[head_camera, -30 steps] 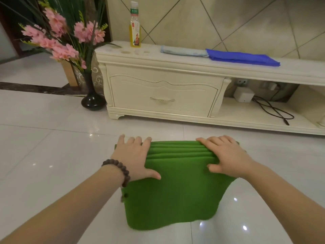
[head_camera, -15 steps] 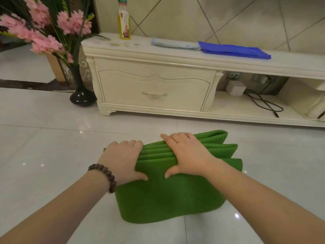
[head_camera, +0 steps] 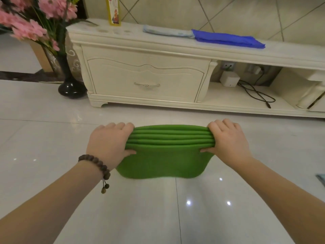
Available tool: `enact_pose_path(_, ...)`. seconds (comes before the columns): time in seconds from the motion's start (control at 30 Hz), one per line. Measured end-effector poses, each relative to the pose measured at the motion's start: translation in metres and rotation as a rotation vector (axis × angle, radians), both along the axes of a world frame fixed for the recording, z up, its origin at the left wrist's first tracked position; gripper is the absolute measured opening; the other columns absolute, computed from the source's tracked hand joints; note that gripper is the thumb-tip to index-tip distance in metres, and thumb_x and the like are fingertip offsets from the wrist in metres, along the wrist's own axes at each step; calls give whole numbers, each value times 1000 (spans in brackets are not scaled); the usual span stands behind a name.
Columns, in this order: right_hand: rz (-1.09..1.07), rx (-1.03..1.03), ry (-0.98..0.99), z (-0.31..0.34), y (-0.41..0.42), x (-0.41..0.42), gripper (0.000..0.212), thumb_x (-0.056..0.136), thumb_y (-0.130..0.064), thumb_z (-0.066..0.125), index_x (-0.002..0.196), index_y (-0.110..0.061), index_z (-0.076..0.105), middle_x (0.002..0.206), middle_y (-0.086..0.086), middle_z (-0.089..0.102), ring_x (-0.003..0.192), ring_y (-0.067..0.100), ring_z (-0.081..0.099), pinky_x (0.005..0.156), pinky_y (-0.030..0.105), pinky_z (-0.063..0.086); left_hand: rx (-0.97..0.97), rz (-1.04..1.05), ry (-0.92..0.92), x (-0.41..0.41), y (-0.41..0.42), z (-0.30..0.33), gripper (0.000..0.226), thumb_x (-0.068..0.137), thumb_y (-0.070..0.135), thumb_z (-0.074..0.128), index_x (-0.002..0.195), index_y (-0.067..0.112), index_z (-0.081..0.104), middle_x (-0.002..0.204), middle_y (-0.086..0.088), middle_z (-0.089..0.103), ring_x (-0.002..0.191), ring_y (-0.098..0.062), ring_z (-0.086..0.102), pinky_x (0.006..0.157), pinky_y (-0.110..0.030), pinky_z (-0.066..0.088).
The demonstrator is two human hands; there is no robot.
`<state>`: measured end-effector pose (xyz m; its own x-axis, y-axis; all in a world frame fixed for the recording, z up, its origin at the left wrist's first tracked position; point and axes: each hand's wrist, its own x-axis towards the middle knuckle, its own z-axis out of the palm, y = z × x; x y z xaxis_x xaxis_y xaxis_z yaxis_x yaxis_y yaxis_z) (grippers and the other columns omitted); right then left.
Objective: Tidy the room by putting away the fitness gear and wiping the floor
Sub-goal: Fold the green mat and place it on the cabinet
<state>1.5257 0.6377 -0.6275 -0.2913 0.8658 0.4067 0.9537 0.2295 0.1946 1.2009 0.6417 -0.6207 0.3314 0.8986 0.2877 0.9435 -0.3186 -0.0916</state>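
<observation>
A green mat (head_camera: 163, 161), folded into a stack of about six rounded layers and standing on edge on the glossy white floor (head_camera: 52, 138), was clamped at its two ends. The left hand (head_camera: 110, 144) and the right hand (head_camera: 227, 140) each had fingers curled over the far side of the folds and a thumb pressed on the near face. Between the grips the fold ridges ran in even parallel lines; below them the smooth outer panel bulged toward the viewer, and beyond them stood a cream cabinet (head_camera: 146, 78) carrying a blue cloth (head_camera: 226, 39).
</observation>
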Motion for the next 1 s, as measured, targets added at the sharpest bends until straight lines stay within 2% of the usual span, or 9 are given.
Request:
enact_pose_path(0.13, -6, 250, 27, -7, 3, 7, 55, 55, -22, 81, 100, -3, 55, 107, 15, 62, 92, 36, 56, 81, 45, 40, 290, -35, -65, 7, 5, -27, 64, 58, 26, 86, 113, 10, 57, 94, -12, 62, 80, -32, 55, 70, -41, 40)
enact_pose_path(0.23, 3, 184, -24, -31, -2, 17, 63, 57, -15, 81, 111, -4, 50, 114, 17, 62, 103, 35, 57, 92, 45, 37, 295, -72, -55, 11, -2, -60, 73, 55, 23, 87, 119, 14, 52, 99, -13, 63, 83, -33, 55, 72, -41, 37)
enact_pose_path(0.4, 120, -238, -206, -99, -38, 26, 102, 39, -32, 89, 130, -16, 45, 94, 10, 59, 90, 32, 61, 92, 48, 47, 96, -254, 109, 12, -33, -125, 70, 50, 18, 88, 108, 10, 48, 87, -18, 60, 85, -38, 62, 79, -50, 49)
enact_pose_path(0.6, 188, -424, -282, -134, -69, 24, 97, 39, -17, 89, 128, -10, 50, 132, 22, 54, 119, 43, 54, 96, 54, 45, -275, -333, 230, 9, -66, -152, 78, 43, 36, 88, 100, 9, 44, 87, -14, 59, 74, -33, 62, 54, -37, 52)
enact_pose_path(0.73, 199, -620, -281, -162, -95, 14, 99, 45, -18, 88, 134, -16, 45, 131, 17, 56, 120, 41, 54, 95, 48, 47, -417, -446, 341, 6, -74, -164, 58, 88, 65, 39, 117, 16, 50, 113, -10, 54, 95, -29, 54, 79, -41, 46)
enact_pose_path(0.83, 135, -699, -267, -174, -112, 10, 91, 60, -26, 81, 140, -25, 39, 135, 16, 53, 124, 41, 50, 97, 46, 45, -464, -347, 312, 20, -72, -169, 55, 88, 62, 29, 102, 22, 64, 117, -14, 61, 107, -33, 57, 90, -51, 47)
enact_pose_path(0.87, 130, -676, -255, -177, -114, 10, 81, 63, -36, 76, 137, -27, 43, 129, 15, 58, 118, 40, 54, 95, 48, 46, -491, -284, 255, 25, -68, -172, 59, 87, 65, 28, 116, 25, 60, 134, -18, 52, 123, -38, 49, 97, -60, 41)
enact_pose_path(0.93, 129, -626, -220, -177, -113, 7, 57, 77, -55, 54, 128, -30, 50, 116, 12, 63, 109, 38, 58, 99, 54, 43, -538, -214, 190, 33, -64, -188, 72, 86, 74, 15, 149, 40, 17, 160, -14, 0, 145, -43, 3, 107, -72, 11)
enact_pose_path(1.0, 109, -564, -113, -172, -101, -4, 49, 85, -59, 40, 118, -28, 59, 102, 9, 61, 98, 34, 58, 103, 60, 36, -609, -161, 193, 38, -67, -204, 73, 81, 77, -5, 144, 45, -21, 152, -4, -32, 140, -41, -26, 106, -72, -8)
